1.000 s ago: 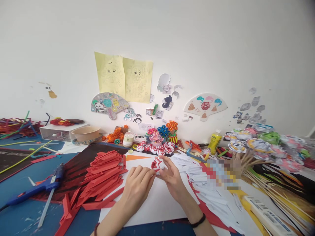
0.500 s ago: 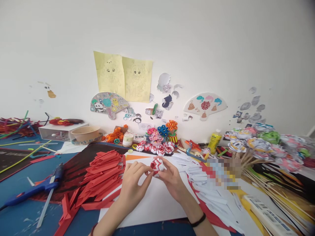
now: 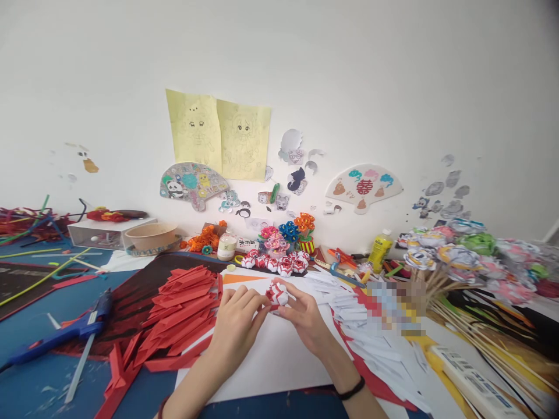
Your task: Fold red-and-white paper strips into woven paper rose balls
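A small red-and-white folded paper flower (image 3: 278,294) is held up over a white paper sheet (image 3: 266,372). My right hand (image 3: 308,320) grips it from the right, thumb and fingers around its side. On its left, the fingertips of my left hand (image 3: 238,326) pinch together at the flower's red edge; the exact spot they grip is partly hidden by the fingers. A heap of folded red paper strips (image 3: 183,308) lies left of my left hand. White folded paper strips (image 3: 349,308) spread out to the right of my right hand.
A blue glue gun (image 3: 82,331) lies at the left. Several finished red-and-white flowers (image 3: 283,265) stand behind the sheet, with a glue jar (image 3: 227,247) beside them. A yellow bottle (image 3: 380,250), wrapped flowers on sticks (image 3: 449,250) and a white box (image 3: 476,384) are at the right.
The flower has tilted slightly and shifted a little left in my right hand. My left fingers have closed in a bit at its edge. Everything else stays put.
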Tool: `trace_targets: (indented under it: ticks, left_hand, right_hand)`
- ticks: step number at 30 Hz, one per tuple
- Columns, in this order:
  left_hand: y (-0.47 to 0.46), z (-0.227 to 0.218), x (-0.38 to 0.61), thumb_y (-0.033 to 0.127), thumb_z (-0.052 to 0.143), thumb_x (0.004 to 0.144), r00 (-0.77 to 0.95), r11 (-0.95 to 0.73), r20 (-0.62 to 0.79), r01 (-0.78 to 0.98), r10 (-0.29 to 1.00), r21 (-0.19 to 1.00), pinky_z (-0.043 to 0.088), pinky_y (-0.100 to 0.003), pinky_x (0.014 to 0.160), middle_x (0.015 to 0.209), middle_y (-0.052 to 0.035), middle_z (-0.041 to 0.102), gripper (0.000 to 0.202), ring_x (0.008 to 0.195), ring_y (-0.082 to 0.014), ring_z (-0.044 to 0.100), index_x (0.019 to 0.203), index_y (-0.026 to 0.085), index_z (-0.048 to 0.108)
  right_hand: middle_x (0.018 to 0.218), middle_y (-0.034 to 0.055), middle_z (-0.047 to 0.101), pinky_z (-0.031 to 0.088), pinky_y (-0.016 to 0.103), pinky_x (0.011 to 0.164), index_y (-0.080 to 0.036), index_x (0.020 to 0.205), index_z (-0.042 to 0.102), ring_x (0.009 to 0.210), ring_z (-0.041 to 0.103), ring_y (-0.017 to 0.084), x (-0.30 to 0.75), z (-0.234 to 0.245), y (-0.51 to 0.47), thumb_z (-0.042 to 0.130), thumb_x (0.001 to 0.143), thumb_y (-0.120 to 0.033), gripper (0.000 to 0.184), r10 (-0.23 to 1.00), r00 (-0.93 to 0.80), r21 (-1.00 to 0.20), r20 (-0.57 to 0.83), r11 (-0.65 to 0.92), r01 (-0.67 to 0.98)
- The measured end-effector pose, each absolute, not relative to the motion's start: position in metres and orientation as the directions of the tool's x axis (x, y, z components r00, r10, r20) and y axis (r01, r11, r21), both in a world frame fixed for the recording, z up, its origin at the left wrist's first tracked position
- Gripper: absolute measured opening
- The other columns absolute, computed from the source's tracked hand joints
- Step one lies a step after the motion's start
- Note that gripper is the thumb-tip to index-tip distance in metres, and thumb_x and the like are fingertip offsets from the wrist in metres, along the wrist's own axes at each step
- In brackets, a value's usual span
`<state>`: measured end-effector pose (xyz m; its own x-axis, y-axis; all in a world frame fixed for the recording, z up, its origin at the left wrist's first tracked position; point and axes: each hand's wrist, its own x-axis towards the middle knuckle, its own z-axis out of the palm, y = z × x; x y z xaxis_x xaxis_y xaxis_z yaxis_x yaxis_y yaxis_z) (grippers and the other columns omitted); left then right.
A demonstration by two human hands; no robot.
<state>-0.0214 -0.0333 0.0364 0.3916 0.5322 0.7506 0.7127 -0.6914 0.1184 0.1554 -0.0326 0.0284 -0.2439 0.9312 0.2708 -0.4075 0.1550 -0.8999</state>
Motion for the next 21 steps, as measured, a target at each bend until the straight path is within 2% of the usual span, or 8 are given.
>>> trace_targets:
  ticks: [4, 8, 10, 12, 14, 17, 21]
  left_hand:
    - [-0.034, 0.032, -0.02, 0.019, 0.045, 0.096, 0.422, -0.624, 0.772, 0.78, 0.476, -0.041, 0.027, -0.033, 0.068, 0.074, -0.0015, 0.065, 0.02, 0.07, -0.0158, 0.052, 0.084, 0.019, 0.061]
    - [-0.036, 0.025, -0.02, 0.013, 0.047, 0.094, 0.489, -0.549, 0.77, 0.806, 0.41, -0.22, 0.027, -0.035, 0.069, 0.071, -0.0018, 0.064, 0.017, 0.07, -0.0167, 0.051, 0.088, 0.018, 0.062]
    - [-0.036, 0.023, -0.02, 0.012, 0.049, 0.093, 0.5, -0.544, 0.776, 0.802, 0.385, -0.247, 0.027, -0.035, 0.07, 0.069, -0.0013, 0.063, 0.015, 0.068, -0.0165, 0.05, 0.089, 0.018, 0.062]
    - [-0.037, 0.024, -0.02, 0.014, 0.05, 0.092, 0.457, -0.568, 0.8, 0.803, 0.389, -0.182, 0.027, -0.034, 0.069, 0.069, -0.0009, 0.062, 0.013, 0.067, -0.0163, 0.05, 0.087, 0.019, 0.062]
    - [-0.036, 0.027, -0.02, 0.017, 0.051, 0.092, 0.39, -0.619, 0.81, 0.784, 0.437, -0.044, 0.027, -0.033, 0.067, 0.069, -0.0004, 0.062, 0.012, 0.067, -0.0161, 0.051, 0.085, 0.02, 0.062]
    - [-0.036, 0.033, -0.021, 0.022, 0.052, 0.092, 0.328, -0.676, 0.775, 0.717, 0.54, 0.168, 0.027, -0.032, 0.067, 0.069, 0.0005, 0.061, 0.012, 0.068, -0.016, 0.051, 0.085, 0.021, 0.062]
    - [-0.035, 0.036, -0.023, 0.025, 0.051, 0.093, 0.301, -0.677, 0.704, 0.654, 0.643, 0.338, 0.029, -0.032, 0.069, 0.073, 0.0012, 0.062, 0.013, 0.072, -0.0164, 0.053, 0.085, 0.022, 0.061]
  right_hand:
    - [0.13, 0.008, 0.058, 0.047, 0.048, 0.098, -0.022, 0.122, 0.063, 0.12, 0.053, 0.03, 0.153, 0.026, -0.032, 0.083, 0.066, -0.03, 0.059, 0.935, -0.217, -0.907, 0.279, 0.183, -0.38]
    - [0.135, 0.0075, 0.054, 0.048, 0.047, 0.099, -0.023, 0.124, 0.061, 0.126, 0.048, 0.03, 0.151, 0.023, -0.031, 0.082, 0.068, -0.03, 0.06, 0.932, -0.218, -0.909, 0.289, 0.195, -0.369]
    - [0.135, 0.0074, 0.054, 0.047, 0.047, 0.1, -0.023, 0.125, 0.061, 0.125, 0.049, 0.03, 0.15, 0.023, -0.031, 0.081, 0.069, -0.03, 0.06, 0.931, -0.224, -0.908, 0.289, 0.193, -0.372]
    - [0.133, 0.0079, 0.056, 0.047, 0.046, 0.1, -0.024, 0.124, 0.061, 0.124, 0.05, 0.029, 0.151, 0.024, -0.032, 0.081, 0.07, -0.03, 0.059, 0.93, -0.233, -0.905, 0.284, 0.18, -0.385]
    - [0.129, 0.0086, 0.059, 0.047, 0.047, 0.099, -0.023, 0.124, 0.061, 0.122, 0.052, 0.029, 0.152, 0.026, -0.032, 0.081, 0.07, -0.029, 0.058, 0.929, -0.246, -0.902, 0.276, 0.162, -0.401]
    - [0.123, 0.0085, 0.062, 0.046, 0.049, 0.1, -0.022, 0.123, 0.061, 0.117, 0.056, 0.028, 0.154, 0.029, -0.033, 0.081, 0.071, -0.027, 0.057, 0.926, -0.259, -0.895, 0.274, 0.147, -0.421]
    - [0.12, 0.0084, 0.063, 0.045, 0.051, 0.1, -0.023, 0.12, 0.064, 0.114, 0.058, 0.028, 0.155, 0.031, -0.034, 0.082, 0.068, -0.027, 0.055, 0.924, -0.263, -0.887, 0.278, 0.142, -0.439]
